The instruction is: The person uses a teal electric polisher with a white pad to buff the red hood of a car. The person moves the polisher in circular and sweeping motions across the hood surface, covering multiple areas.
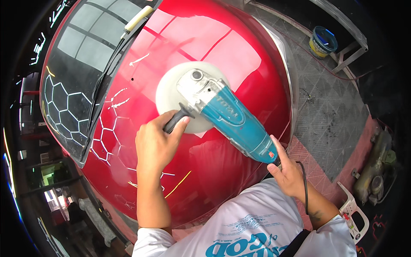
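Note:
A teal and silver electric polisher [233, 118] lies across the glossy red car hood [141, 90], its round white pad [168, 92] against the paint. The pad's edge looks smeared, as if spinning. My left hand [157, 139] is closed around the black side handle [176, 119], left of the machine's head. At the machine's rear end, my right hand [287, 173] grips it, with its thumb and fingers on either side of the housing. A black power cord [305, 188] runs down from there past my right wrist. White streaks [117, 103] mark the hood left of the pad.
The windshield [64, 85] and a wiper [99, 88] lie to the left, with a cream cylindrical object [138, 19] at the far end. On the right are grey floor tiles [325, 107], a blue bucket [322, 42], a white plastic chair [353, 212] and a compressor-like machine [374, 165].

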`<state>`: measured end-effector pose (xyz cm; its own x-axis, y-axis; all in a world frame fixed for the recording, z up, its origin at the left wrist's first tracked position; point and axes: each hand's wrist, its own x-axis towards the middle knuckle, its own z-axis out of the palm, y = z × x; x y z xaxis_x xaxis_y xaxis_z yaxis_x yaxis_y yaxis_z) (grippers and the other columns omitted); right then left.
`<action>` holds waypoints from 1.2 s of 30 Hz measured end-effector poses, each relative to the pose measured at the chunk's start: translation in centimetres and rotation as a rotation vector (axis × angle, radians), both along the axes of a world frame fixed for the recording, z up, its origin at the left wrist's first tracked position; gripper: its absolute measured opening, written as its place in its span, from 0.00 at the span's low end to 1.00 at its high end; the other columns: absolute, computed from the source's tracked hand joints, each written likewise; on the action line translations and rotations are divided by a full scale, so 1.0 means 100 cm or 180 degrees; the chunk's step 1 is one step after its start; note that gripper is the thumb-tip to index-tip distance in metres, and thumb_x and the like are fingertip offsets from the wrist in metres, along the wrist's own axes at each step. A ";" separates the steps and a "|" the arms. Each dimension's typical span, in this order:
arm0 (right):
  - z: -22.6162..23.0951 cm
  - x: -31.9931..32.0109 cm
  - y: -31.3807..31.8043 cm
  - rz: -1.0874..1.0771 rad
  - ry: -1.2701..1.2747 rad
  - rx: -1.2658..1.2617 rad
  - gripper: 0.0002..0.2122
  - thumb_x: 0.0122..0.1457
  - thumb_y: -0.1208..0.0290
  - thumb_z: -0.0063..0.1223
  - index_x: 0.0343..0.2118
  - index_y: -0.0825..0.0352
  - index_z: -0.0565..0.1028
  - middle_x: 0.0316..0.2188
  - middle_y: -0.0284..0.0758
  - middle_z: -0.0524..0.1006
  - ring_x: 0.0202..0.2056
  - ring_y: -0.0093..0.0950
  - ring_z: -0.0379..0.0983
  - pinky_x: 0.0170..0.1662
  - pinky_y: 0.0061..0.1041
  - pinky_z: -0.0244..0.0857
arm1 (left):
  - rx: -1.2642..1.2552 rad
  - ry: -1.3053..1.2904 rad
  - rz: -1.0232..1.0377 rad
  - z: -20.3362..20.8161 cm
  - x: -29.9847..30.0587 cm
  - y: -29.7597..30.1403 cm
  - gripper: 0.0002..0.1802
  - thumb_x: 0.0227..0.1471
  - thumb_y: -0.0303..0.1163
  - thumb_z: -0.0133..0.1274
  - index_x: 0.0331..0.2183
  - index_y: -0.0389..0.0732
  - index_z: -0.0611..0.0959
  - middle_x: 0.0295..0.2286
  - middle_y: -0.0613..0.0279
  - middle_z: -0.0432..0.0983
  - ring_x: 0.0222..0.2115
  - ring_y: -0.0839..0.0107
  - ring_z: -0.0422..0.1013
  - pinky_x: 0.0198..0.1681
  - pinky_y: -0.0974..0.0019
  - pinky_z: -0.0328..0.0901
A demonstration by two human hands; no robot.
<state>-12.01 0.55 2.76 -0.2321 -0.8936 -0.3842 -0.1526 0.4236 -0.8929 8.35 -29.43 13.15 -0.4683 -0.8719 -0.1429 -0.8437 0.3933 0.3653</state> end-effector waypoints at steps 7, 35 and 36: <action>-0.014 0.023 0.007 0.0372 0.0037 -0.0297 0.41 0.79 0.58 0.56 0.84 0.67 0.46 0.69 0.60 0.76 0.65 0.60 0.79 0.67 0.48 0.73 | -0.0031 0.0034 0.0317 -0.003 0.050 0.024 0.20 0.64 0.44 0.72 0.49 0.41 0.96 0.19 0.61 0.75 0.21 0.73 0.69 0.30 0.61 0.66; 0.010 0.097 -0.021 0.2174 0.1345 0.0052 0.45 0.71 0.44 0.63 0.85 0.50 0.54 0.41 0.43 0.81 0.39 0.47 0.86 0.44 0.48 0.79 | -0.0370 0.1357 0.1396 -0.097 0.272 0.156 0.21 0.67 0.27 0.67 0.58 0.29 0.88 0.39 0.60 0.89 0.38 0.78 0.79 0.44 0.68 0.75; 0.006 0.087 -0.013 0.2034 0.1356 0.0075 0.45 0.70 0.45 0.64 0.84 0.51 0.55 0.45 0.44 0.82 0.42 0.49 0.86 0.46 0.48 0.80 | -0.0412 0.1328 0.1329 -0.099 0.262 0.160 0.22 0.67 0.27 0.67 0.59 0.29 0.88 0.40 0.59 0.90 0.39 0.78 0.80 0.46 0.67 0.75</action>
